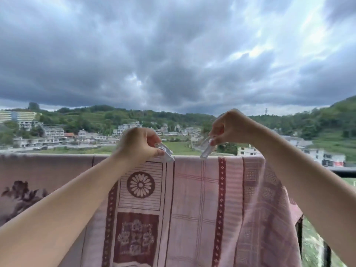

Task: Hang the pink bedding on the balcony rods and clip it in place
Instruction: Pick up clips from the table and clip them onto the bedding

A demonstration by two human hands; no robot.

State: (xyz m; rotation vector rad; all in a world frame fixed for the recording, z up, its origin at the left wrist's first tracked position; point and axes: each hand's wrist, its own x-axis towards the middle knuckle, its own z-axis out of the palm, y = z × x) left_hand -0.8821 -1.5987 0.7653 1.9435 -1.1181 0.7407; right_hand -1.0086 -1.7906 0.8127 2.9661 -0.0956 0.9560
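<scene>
The pink bedding (pixel 192 199), woven with dark red flower and border patterns, hangs over the balcony rod, which it hides. My left hand (pixel 137 144) pinches a clear plastic clip (pixel 166 152) whose tip touches the bedding's top fold. My right hand (pixel 232 127) pinches a second clear clip (pixel 205 149), tilted down with its tip just at the top edge of the cloth. The two clips are a short way apart along the fold.
Another pink cloth with a dark tree print (pixel 38 182) hangs on the left along the same line. A dark railing (pixel 344 173) runs off at the right. Beyond lie houses, green hills and a heavy cloudy sky.
</scene>
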